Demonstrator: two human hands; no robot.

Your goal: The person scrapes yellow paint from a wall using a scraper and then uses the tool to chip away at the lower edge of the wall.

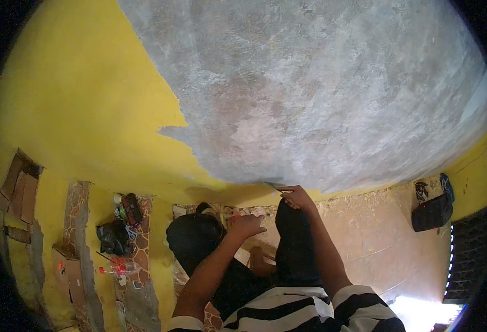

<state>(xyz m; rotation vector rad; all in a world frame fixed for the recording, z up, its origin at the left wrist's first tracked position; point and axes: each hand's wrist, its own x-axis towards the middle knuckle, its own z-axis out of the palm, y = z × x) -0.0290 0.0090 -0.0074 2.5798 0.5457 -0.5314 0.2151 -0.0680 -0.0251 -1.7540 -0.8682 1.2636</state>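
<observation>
With the left hand [247, 226] held between the knees [193, 232], fingers bent (whether anything is gripped there cannot be told), the outstretched right hand [294, 197] is closed around a thin-bladed tool [274, 187], its blade pointed ahead and leftward of the grip, at the lower edge of the grey wall patch [304, 99].

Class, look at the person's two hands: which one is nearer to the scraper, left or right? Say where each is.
Right. The right hand holds the scraper by its near end; the left hand is apart from it, lower and further left in the view.
</observation>
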